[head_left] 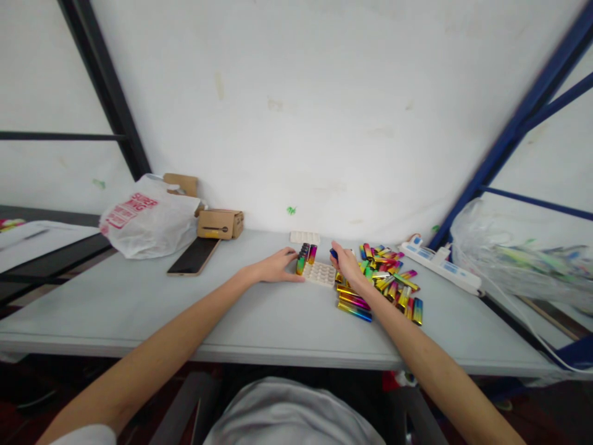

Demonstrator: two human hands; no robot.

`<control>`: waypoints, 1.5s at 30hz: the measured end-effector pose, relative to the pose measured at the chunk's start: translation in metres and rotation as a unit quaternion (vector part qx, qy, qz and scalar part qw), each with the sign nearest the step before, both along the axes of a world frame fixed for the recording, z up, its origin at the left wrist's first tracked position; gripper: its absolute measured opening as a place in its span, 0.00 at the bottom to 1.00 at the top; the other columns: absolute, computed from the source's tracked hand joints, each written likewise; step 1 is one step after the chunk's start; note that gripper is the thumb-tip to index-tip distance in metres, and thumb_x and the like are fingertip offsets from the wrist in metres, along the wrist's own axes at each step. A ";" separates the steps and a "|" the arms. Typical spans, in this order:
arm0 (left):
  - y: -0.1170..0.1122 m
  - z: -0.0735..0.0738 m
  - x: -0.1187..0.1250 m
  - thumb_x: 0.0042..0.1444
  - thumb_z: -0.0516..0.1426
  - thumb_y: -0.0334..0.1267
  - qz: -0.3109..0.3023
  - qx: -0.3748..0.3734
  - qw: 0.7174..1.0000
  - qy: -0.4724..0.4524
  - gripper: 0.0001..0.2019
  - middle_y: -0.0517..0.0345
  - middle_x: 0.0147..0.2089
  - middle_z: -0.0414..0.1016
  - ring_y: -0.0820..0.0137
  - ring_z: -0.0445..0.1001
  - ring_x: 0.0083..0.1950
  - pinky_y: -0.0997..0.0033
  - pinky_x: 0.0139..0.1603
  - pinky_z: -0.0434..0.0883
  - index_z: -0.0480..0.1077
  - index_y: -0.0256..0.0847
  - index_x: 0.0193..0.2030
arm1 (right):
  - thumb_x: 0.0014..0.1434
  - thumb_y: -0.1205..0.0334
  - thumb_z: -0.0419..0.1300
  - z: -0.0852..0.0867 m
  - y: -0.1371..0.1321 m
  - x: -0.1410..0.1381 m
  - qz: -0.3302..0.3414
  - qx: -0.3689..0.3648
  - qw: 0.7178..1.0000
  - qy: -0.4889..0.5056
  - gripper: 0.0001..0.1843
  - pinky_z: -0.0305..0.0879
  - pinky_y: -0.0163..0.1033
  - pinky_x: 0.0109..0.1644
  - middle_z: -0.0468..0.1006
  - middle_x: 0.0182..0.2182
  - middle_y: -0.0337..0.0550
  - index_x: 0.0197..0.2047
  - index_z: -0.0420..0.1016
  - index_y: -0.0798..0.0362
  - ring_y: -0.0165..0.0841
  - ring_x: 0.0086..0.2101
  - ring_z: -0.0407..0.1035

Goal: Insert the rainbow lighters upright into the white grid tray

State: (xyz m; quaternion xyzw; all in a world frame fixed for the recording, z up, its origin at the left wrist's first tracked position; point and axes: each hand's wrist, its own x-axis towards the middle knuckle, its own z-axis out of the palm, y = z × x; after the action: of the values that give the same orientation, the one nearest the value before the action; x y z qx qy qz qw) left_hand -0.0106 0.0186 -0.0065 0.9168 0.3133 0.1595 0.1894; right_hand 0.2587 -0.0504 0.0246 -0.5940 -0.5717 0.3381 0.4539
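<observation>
A white tray with rows of holes (319,274) lies on the table before me. Along its left end stands a row of shiny lighter-shaped pieces (301,262) with black tops and green-gold sides. One pink-purple piece (312,253) stands upright beside that row. My left hand (274,267) is curved around the tray's left end, thumb at the near corner and fingers by the far one. Over the tray's right end, my right hand (346,262) pinches a small dark blue piece (333,253), mostly hidden by the fingers. Many similar metallic pieces (393,281) lie heaped beside the right forearm.
A second white tray (304,237) lies near the wall. To the left are a phone (193,256), a cardboard box (220,224) and a white plastic bag (151,216). A power strip (440,266) and a clear bag (519,253) are at the right.
</observation>
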 end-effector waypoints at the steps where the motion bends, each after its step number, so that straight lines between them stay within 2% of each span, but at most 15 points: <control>1: 0.000 0.000 0.000 0.61 0.65 0.71 0.000 0.000 1.000 -0.002 0.44 0.38 0.74 0.68 0.46 0.68 0.74 0.54 0.79 0.63 0.70 0.38 0.71 | 0.73 0.37 0.49 0.000 0.000 -0.001 0.000 -0.005 1.000 0.004 0.34 0.54 0.40 0.27 0.58 0.14 0.34 0.18 0.57 0.44 0.32 0.18 0.54; 5: 0.000 0.000 -0.001 0.61 0.66 0.70 -0.001 0.002 1.000 -0.007 0.43 0.39 0.74 0.69 0.46 0.69 0.74 0.53 0.79 0.63 0.70 0.38 0.70 | 0.73 0.49 0.47 -0.001 -0.001 -0.003 0.010 0.008 1.000 0.006 0.29 0.52 0.39 0.27 0.56 0.14 0.34 0.18 0.54 0.45 0.31 0.18 0.50; 8: -0.001 0.000 -0.001 0.61 0.65 0.70 -0.003 0.003 1.000 -0.007 0.44 0.37 0.74 0.68 0.45 0.68 0.74 0.52 0.79 0.63 0.70 0.38 0.71 | 0.71 0.51 0.46 -0.002 0.001 -0.001 0.027 0.022 0.999 -0.007 0.28 0.51 0.39 0.27 0.56 0.15 0.34 0.18 0.54 0.45 0.31 0.19 0.50; 11: -0.002 0.001 -0.001 0.61 0.66 0.70 -0.003 0.003 1.000 -0.010 0.43 0.39 0.74 0.69 0.46 0.68 0.74 0.51 0.79 0.63 0.70 0.39 0.71 | 0.71 0.45 0.46 -0.004 0.003 0.000 0.033 0.028 0.999 -0.012 0.29 0.52 0.39 0.27 0.56 0.15 0.34 0.19 0.54 0.44 0.31 0.19 0.51; 14: -0.003 0.002 -0.001 0.61 0.66 0.69 0.002 -0.002 1.000 -0.005 0.44 0.38 0.74 0.68 0.46 0.69 0.75 0.53 0.79 0.63 0.70 0.38 0.71 | 0.72 0.35 0.44 -0.006 0.004 0.000 0.028 0.039 0.999 -0.012 0.32 0.55 0.39 0.28 0.57 0.15 0.35 0.20 0.56 0.43 0.33 0.20 0.55; 18: -0.003 0.002 -0.001 0.61 0.66 0.70 0.002 -0.001 1.000 -0.006 0.44 0.38 0.74 0.69 0.46 0.69 0.74 0.53 0.79 0.63 0.70 0.38 0.72 | 0.69 0.22 0.42 -0.009 0.003 -0.001 0.029 0.072 0.996 -0.041 0.39 0.60 0.40 0.30 0.62 0.17 0.36 0.24 0.64 0.46 0.36 0.24 0.63; 21: -0.002 0.001 -0.001 0.61 0.65 0.71 -0.003 0.005 1.000 -0.008 0.44 0.39 0.73 0.69 0.47 0.69 0.74 0.55 0.79 0.63 0.70 0.39 0.71 | 0.68 0.20 0.41 -0.011 0.001 -0.003 0.052 0.090 0.994 -0.044 0.42 0.61 0.39 0.31 0.67 0.21 0.36 0.32 0.73 0.48 0.36 0.25 0.65; 23: -0.001 0.000 -0.001 0.61 0.65 0.72 -0.004 0.007 1.000 -0.007 0.44 0.39 0.74 0.69 0.47 0.69 0.74 0.54 0.79 0.63 0.70 0.39 0.71 | 0.69 0.21 0.43 -0.013 0.001 -0.003 0.072 0.101 0.992 -0.038 0.40 0.62 0.39 0.31 0.70 0.24 0.36 0.40 0.77 0.49 0.35 0.26 0.65; 25: 0.000 -0.001 -0.001 0.61 0.65 0.71 -0.002 0.005 1.000 -0.006 0.44 0.38 0.74 0.69 0.47 0.69 0.74 0.54 0.79 0.63 0.70 0.39 0.72 | 0.70 0.24 0.47 -0.014 0.001 -0.004 0.087 0.119 0.988 -0.052 0.37 0.65 0.39 0.33 0.73 0.27 0.37 0.43 0.78 0.49 0.35 0.28 0.67; 30: 0.001 -0.002 -0.001 0.60 0.66 0.70 -0.004 0.003 1.000 -0.017 0.43 0.40 0.74 0.71 0.45 0.70 0.73 0.52 0.78 0.65 0.71 0.40 0.71 | 0.65 0.29 0.61 -0.013 0.001 -0.003 0.089 0.196 0.970 -0.117 0.30 0.71 0.41 0.43 0.79 0.36 0.44 0.39 0.78 0.51 0.38 0.37 0.73; 35: 0.000 -0.001 -0.001 0.60 0.66 0.70 -0.002 -0.002 1.000 -0.012 0.44 0.39 0.74 0.69 0.45 0.69 0.74 0.52 0.78 0.64 0.70 0.39 0.72 | 0.69 0.36 0.61 -0.008 -0.004 -0.002 0.105 0.189 0.969 -0.123 0.26 0.71 0.40 0.41 0.82 0.31 0.42 0.42 0.80 0.52 0.36 0.33 0.74; 38: 0.000 -0.001 -0.001 0.60 0.66 0.70 0.001 -0.004 1.000 -0.014 0.44 0.39 0.74 0.70 0.45 0.69 0.74 0.51 0.78 0.64 0.70 0.40 0.72 | 0.71 0.39 0.61 -0.004 -0.008 -0.002 0.100 0.191 0.968 -0.125 0.23 0.73 0.41 0.44 0.86 0.35 0.45 0.45 0.82 0.52 0.39 0.36 0.78; 45: -0.001 -0.001 0.000 0.60 0.67 0.70 -0.005 -0.002 1.000 -0.022 0.43 0.41 0.73 0.71 0.45 0.70 0.73 0.50 0.77 0.65 0.70 0.41 0.71 | 0.74 0.54 0.63 0.002 -0.009 0.001 0.136 0.206 0.937 -0.249 0.13 0.72 0.40 0.46 0.89 0.37 0.48 0.47 0.85 0.53 0.39 0.36 0.82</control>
State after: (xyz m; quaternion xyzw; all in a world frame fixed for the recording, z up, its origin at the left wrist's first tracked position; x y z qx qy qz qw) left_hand -0.0110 0.0180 -0.0074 0.9143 0.3043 0.1783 0.1993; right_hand 0.2594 -0.0589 0.0262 -0.4692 -0.7987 0.1124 0.3595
